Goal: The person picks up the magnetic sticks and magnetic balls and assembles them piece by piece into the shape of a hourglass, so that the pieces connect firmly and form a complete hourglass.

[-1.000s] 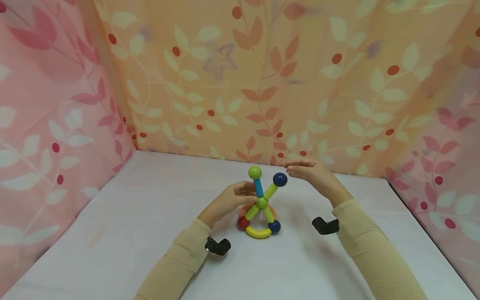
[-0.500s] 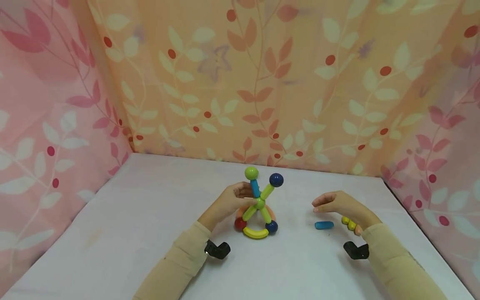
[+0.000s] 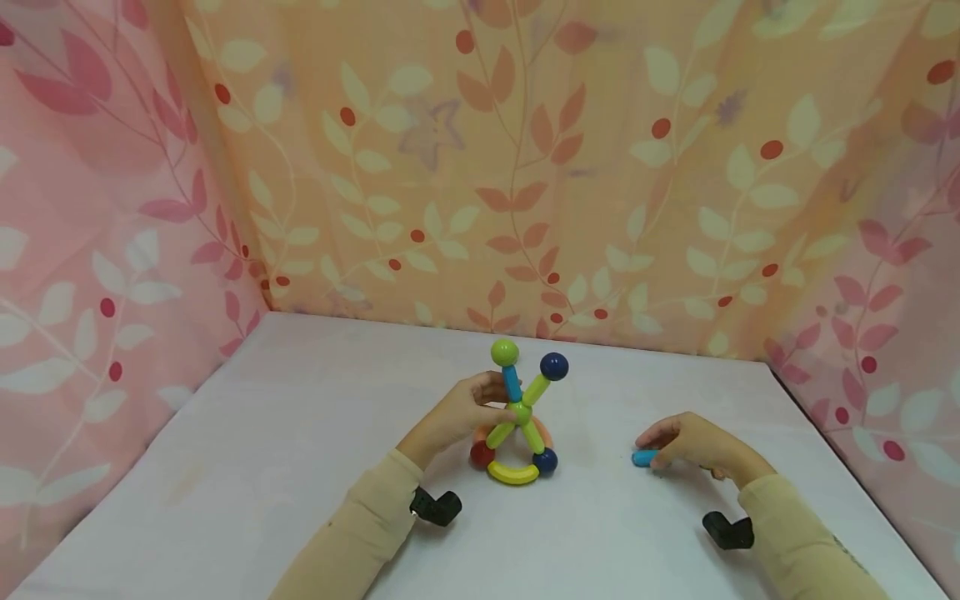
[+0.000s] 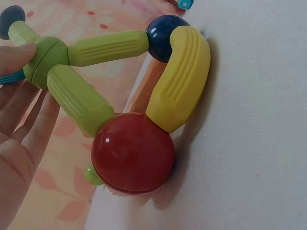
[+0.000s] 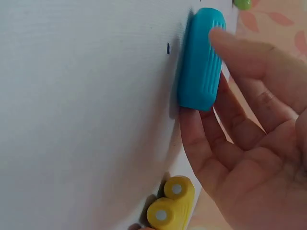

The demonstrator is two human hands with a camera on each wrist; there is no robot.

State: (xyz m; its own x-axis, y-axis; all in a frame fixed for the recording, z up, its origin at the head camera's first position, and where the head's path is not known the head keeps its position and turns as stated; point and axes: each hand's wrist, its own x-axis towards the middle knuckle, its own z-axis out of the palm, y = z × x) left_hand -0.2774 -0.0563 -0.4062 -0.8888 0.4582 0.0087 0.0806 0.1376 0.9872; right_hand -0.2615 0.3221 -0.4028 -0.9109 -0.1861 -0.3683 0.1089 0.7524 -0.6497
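Observation:
A construction of magnetic balls and sticks stands on the white table (image 3: 300, 467). Its base has a red ball (image 4: 133, 153), a dark blue ball (image 3: 545, 461) and a yellow curved stick (image 4: 181, 81) linking them. Green sticks rise from these to a green ball (image 3: 520, 412) in the middle, which my left hand (image 3: 460, 415) holds between thumb and fingers. Above it, a blue stick bears a light green ball (image 3: 505, 352), and a green stick bears another dark blue ball (image 3: 554, 367). To the right, my right hand (image 3: 701, 443) pinches a loose blue stick (image 5: 199, 60) low over the table.
Yellow curved pieces (image 5: 168, 206) with silver end magnets lie beside the right hand, mostly covered by it in the head view. A black wrist camera (image 3: 437, 507) sits at each sleeve. Patterned curtains (image 3: 450, 167) enclose the table at the back and sides.
My right hand has moved from beside the upper dark blue ball, right and down to the loose blue stick, and now pinches it. The left hand stays at the construction.

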